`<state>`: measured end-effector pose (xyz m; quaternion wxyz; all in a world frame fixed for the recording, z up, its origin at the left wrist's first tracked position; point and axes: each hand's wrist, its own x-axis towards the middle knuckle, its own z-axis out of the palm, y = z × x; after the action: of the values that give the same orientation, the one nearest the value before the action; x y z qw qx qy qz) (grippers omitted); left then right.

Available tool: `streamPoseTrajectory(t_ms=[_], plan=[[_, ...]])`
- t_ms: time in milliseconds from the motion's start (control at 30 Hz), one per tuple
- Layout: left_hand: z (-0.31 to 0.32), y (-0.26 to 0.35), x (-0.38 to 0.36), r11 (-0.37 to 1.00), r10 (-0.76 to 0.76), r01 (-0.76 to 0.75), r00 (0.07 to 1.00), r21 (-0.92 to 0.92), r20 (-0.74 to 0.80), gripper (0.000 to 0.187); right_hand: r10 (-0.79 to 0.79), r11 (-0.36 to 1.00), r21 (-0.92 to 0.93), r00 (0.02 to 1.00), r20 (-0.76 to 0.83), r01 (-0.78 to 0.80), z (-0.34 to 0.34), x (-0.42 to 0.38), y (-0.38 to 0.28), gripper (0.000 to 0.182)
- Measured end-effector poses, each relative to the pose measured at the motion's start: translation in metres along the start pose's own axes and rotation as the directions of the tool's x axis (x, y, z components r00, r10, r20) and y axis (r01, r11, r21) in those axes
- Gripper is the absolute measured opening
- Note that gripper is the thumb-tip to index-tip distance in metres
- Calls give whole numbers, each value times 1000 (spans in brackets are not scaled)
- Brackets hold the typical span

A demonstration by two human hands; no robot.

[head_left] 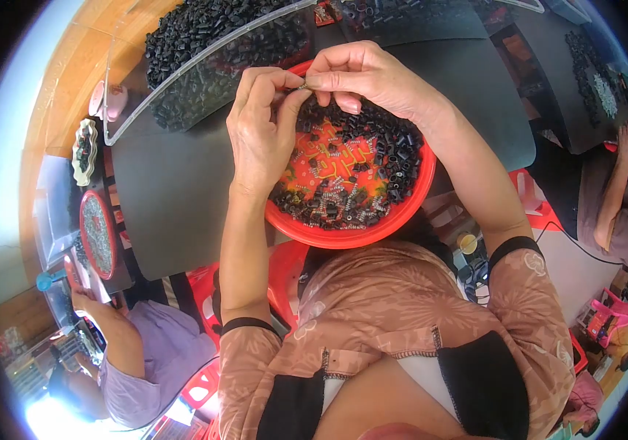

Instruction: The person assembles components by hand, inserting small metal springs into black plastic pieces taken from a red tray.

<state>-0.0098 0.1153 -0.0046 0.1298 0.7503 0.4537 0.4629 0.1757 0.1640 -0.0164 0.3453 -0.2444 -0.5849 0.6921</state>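
My left hand (261, 125) and my right hand (361, 77) meet fingertip to fingertip over the far rim of a red basin (358, 237). Both pinch a tiny piece between thumb and fingers; it is mostly covered and too small to name. Inside the basin, small black plastic parts (394, 158) heap along the right and far sides. Small metal springs (332, 194) lie scattered among more black parts over the patterned basin floor. The basin rests close to my body, partly over the dark table edge.
A clear-walled bin (204, 73) piled with black parts stands at the far left on the dark table (175, 198). A red tray of metal bits (98, 235) sits left. Other people sit at left (153, 352) and right (614, 198); black and silvery parts (606, 95) lie far right.
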Motion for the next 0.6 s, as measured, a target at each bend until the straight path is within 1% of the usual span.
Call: streamPoseTrajectory(t_ms=[67,167,300,367,467,567,600], plan=[[1,-4,1,999,47,-46,999,12,-15,10,3,1000,-7,1000,-3,-3,0,0,-1,18],[1,-6,-1,998,-56,57,998,-20,37,5,-2,1000,-19,1000,-2,2,0,0,1,18],[2,-11,-1,994,-98,100,993,-37,67,2,-25,998,-65,1000,-1,25,2,0,1,18],[3,-13,-2,994,-93,96,993,-42,72,2,-48,993,-111,999,-6,47,4,0,1,19],[3,-11,-4,983,-170,177,980,-58,102,6,-75,987,-142,997,-9,73,6,0,1,19],[3,-5,-4,969,-231,238,967,-61,105,11,-55,982,-182,998,0,54,9,0,-1,19],[2,-5,-4,965,-237,246,966,-87,102,12,-67,977,-205,998,-10,64,10,0,0,20]])
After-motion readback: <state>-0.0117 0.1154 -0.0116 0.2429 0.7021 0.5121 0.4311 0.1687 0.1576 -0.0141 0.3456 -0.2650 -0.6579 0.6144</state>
